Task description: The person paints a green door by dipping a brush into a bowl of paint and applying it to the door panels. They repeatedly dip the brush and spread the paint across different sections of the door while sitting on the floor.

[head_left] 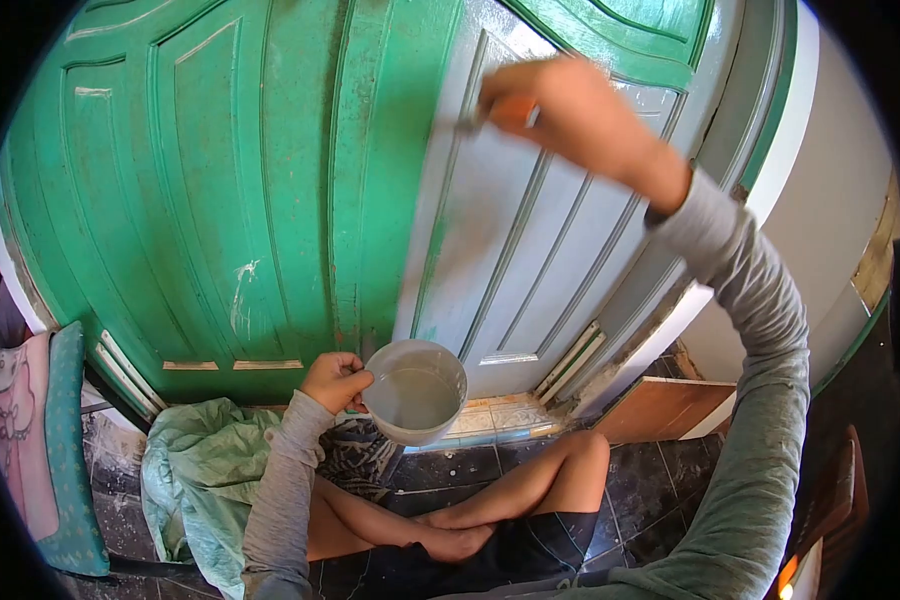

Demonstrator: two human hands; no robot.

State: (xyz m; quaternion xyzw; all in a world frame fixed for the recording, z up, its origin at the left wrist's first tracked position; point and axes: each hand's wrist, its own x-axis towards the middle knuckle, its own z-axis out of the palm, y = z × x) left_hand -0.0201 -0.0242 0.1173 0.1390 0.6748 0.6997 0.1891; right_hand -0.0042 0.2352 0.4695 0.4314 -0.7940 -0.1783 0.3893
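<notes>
My left hand [336,383] pinches the rim of a round plastic tub [415,435] holding pale grey liquid paint. The tub hangs over my crossed legs, near the foot of the door. Raised high, my right hand [560,105] is wrapped round the orange handle [513,110] of a paintbrush, both smeared by motion. The brush tip overlaps the edge between grey and green paint. On the right, the door panel [505,215] has a light grey coat over much of its face, with green at the top. The left door panel [210,200] is green with white scuffs.
A crumpled green cloth [205,460] lies on the floor at my left, near a teal and pink cushion [65,440]. A brown board [660,408] leans low by the right door frame. Dark tiles [660,480] with paint spots surround my legs.
</notes>
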